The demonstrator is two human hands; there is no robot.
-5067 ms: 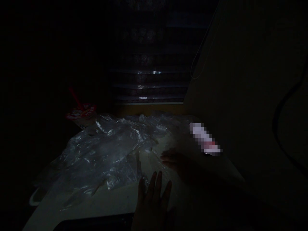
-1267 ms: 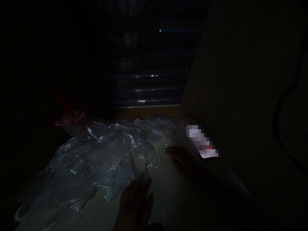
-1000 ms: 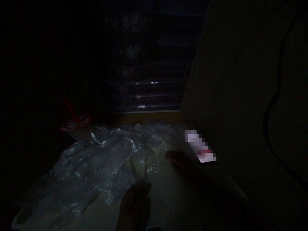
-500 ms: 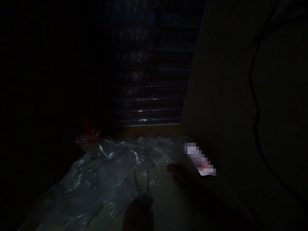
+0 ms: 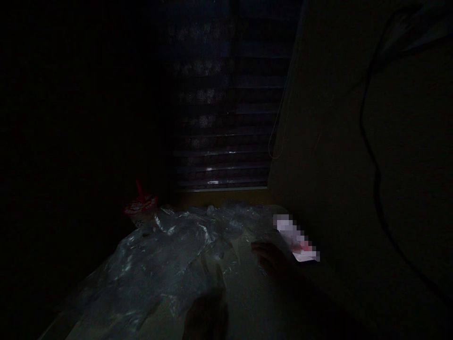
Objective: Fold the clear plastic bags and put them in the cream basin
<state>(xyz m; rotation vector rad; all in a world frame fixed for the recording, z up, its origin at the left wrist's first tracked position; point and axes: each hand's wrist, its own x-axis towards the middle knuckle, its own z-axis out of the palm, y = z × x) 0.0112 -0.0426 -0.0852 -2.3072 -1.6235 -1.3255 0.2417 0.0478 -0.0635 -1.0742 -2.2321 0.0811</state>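
The scene is very dark. Crumpled clear plastic bags (image 5: 166,259) spread across the left and middle of a pale tabletop (image 5: 247,302). My left hand (image 5: 207,314) is at the bottom centre, by the near right edge of the plastic. Its fingers are dim and smeared, so whether it grips the plastic is hidden. Farther right, my right hand (image 5: 271,257) rests low over the table with its fingers stretched out, apparently holding nothing. Just beyond it lies a phone-like lit slab (image 5: 295,238), its face blurred out.
A lidded cup (image 5: 139,210) with a red straw stands at the back left, behind the plastic. Window blinds (image 5: 219,141) hang beyond the table. A dark cable (image 5: 377,184) runs down the right wall, and a thin looped cord (image 5: 274,151) hangs beside the blinds.
The view has shifted slightly, so the cup and plastic appear farther right and lower. My right hand's fingers look a little more spread. My left hand has grown more blurred.
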